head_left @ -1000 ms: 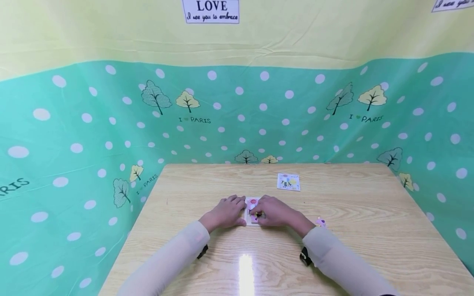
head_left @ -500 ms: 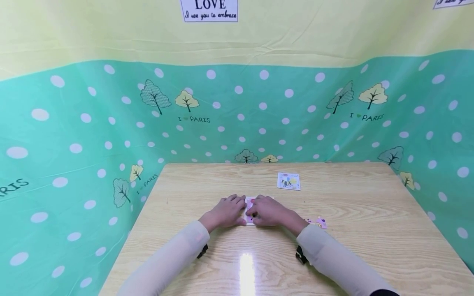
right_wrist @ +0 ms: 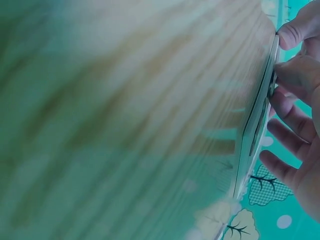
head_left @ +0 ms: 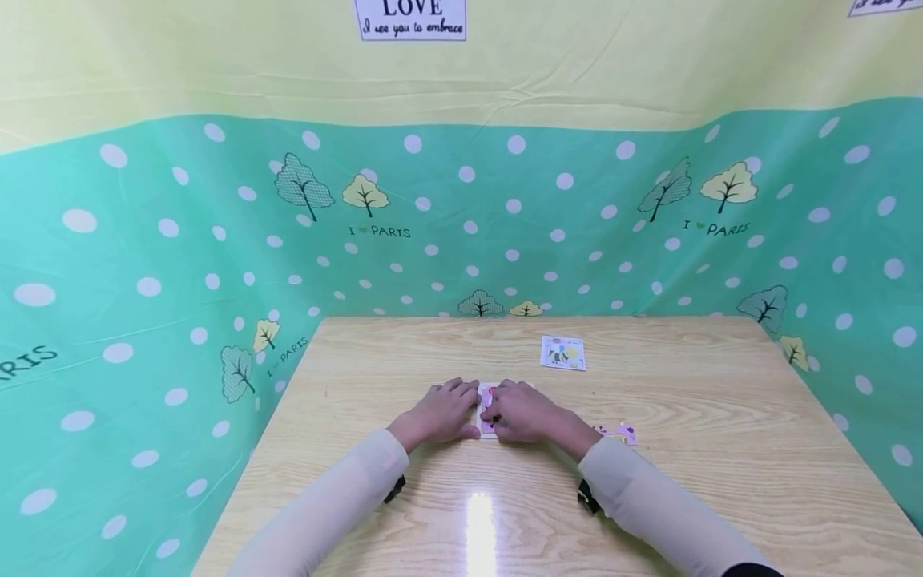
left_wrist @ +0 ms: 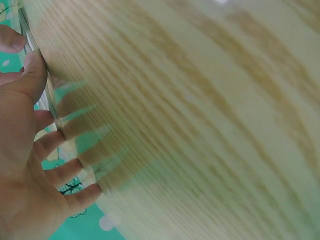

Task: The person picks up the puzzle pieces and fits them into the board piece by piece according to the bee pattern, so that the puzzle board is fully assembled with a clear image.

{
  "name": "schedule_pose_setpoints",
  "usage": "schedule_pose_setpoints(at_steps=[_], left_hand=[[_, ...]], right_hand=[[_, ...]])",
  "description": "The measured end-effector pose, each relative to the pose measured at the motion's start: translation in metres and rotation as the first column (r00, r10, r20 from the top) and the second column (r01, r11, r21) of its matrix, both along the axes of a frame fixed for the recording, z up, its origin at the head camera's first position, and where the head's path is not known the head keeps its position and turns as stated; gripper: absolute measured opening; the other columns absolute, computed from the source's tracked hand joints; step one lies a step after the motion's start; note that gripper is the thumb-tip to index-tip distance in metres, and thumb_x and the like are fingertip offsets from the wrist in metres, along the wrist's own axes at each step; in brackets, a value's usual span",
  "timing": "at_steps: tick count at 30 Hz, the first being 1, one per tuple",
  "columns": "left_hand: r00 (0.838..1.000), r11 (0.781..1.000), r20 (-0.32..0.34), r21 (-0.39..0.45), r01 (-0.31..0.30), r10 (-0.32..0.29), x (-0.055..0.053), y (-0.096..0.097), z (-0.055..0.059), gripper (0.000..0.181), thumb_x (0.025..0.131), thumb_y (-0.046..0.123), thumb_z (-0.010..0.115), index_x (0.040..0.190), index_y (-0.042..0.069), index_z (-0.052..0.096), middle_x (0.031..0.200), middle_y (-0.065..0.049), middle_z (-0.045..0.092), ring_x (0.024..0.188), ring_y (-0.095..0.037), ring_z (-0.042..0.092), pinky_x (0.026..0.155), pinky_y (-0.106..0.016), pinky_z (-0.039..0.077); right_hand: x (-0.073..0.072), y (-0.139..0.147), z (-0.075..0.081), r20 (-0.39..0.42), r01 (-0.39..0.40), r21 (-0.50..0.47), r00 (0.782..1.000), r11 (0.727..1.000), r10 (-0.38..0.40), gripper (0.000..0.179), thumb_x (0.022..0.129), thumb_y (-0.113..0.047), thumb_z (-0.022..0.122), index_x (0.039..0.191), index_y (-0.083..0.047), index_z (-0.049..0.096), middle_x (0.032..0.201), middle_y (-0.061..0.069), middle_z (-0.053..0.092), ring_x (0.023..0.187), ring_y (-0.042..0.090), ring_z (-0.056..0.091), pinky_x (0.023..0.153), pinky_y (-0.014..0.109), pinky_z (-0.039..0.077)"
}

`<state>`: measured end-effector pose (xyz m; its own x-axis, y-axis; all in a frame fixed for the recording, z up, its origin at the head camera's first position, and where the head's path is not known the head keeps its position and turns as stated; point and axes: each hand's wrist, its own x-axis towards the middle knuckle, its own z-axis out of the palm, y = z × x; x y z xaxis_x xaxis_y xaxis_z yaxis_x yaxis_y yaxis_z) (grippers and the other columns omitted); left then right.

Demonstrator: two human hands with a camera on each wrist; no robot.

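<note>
Slightly leftward over the board: that is how the right hand (head_left: 530,413) has moved since 1 second ago, with its forearm uncovering more of the loose pink pieces (head_left: 626,433); since 0.5 seconds ago it has hardly shifted, and the left hand (head_left: 440,413) has kept its place.

From the head view, the small pink-and-white board (head_left: 487,398) lies flat on the wooden table (head_left: 397,353), between the 2 hands. The left hand rests along its left side, fingers extended and thumb near the lower corner. The right hand covers most of its right part, fingers bent with their tips on the pink picture; whether they pinch a piece cannot be told. Pink pieces lie beside the right forearm, and a bee card (head_left: 563,353) lies farther back, apart from the board.

From the left wrist, 4 fingers are spread wide, tips at the table surface, with the thumb at the board's edge.

From the right wrist, the fingers are bent and parted beside the board, seen edge-on; what lies between thumb and forefinger is unclear.
</note>
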<state>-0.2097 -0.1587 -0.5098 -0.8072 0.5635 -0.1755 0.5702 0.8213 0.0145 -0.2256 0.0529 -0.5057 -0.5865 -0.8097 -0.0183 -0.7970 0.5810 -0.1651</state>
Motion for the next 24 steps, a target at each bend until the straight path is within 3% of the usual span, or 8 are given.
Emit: schedule_pose_setpoints(at_steps=[7,13,18,24], left_hand=[[1.0,1.0,-0.005,-0.001,-0.01,0.01,-0.001,0.0,-0.002,0.072,0.093,0.067,0.056,0.142,0.016,0.053,0.163,-0.01,0.04,0.146,-0.037,0.042,0.109,-0.06,0.048],[1.0,1.0,-0.011,0.008,-0.009,0.009,-0.002,0.0,-0.004,0.072,0.093,0.068,0.055,0.143,0.016,0.053,0.163,-0.01,0.04,0.147,-0.037,0.041,0.109,-0.06,0.048],[1.0,1.0,-0.008,0.012,-0.007,0.007,-0.001,0.001,-0.004,0.071,0.093,0.067,0.056,0.142,0.016,0.053,0.163,-0.01,0.04,0.147,-0.037,0.041,0.109,-0.061,0.047],[1.0,1.0,0.001,-0.002,-0.017,0.017,-0.001,0.001,-0.004,0.073,0.093,0.068,0.056,0.144,0.016,0.051,0.164,-0.01,0.039,0.147,-0.037,0.04,0.109,-0.061,0.047]], right_hand=[[0.0,0.0,0.0,-0.092,-0.047,0.004,0.995,0.999,0.047,0.024,0.091,-0.028,0.072,0.113,-0.023,0.08,0.116,0.004,0.076,0.114,0.025,0.064,0.088,0.043,0.057],[0.0,0.002,0.0,-0.111,-0.058,0.0,0.992,0.998,0.057,0.015,0.09,-0.028,0.073,0.101,-0.024,0.082,0.108,0.0,0.076,0.11,0.024,0.064,0.084,0.042,0.057],[-0.001,0.004,0.002,-0.086,-0.058,-0.004,0.995,0.998,0.058,0.014,0.092,-0.027,0.072,0.1,-0.024,0.082,0.108,-0.001,0.076,0.112,0.024,0.064,0.085,0.043,0.057],[0.002,0.01,0.006,0.028,-0.023,-0.015,0.999,1.0,0.023,0.024,0.097,-0.028,0.066,0.117,-0.022,0.078,0.13,0.006,0.07,0.127,0.03,0.059,0.099,0.049,0.054]])
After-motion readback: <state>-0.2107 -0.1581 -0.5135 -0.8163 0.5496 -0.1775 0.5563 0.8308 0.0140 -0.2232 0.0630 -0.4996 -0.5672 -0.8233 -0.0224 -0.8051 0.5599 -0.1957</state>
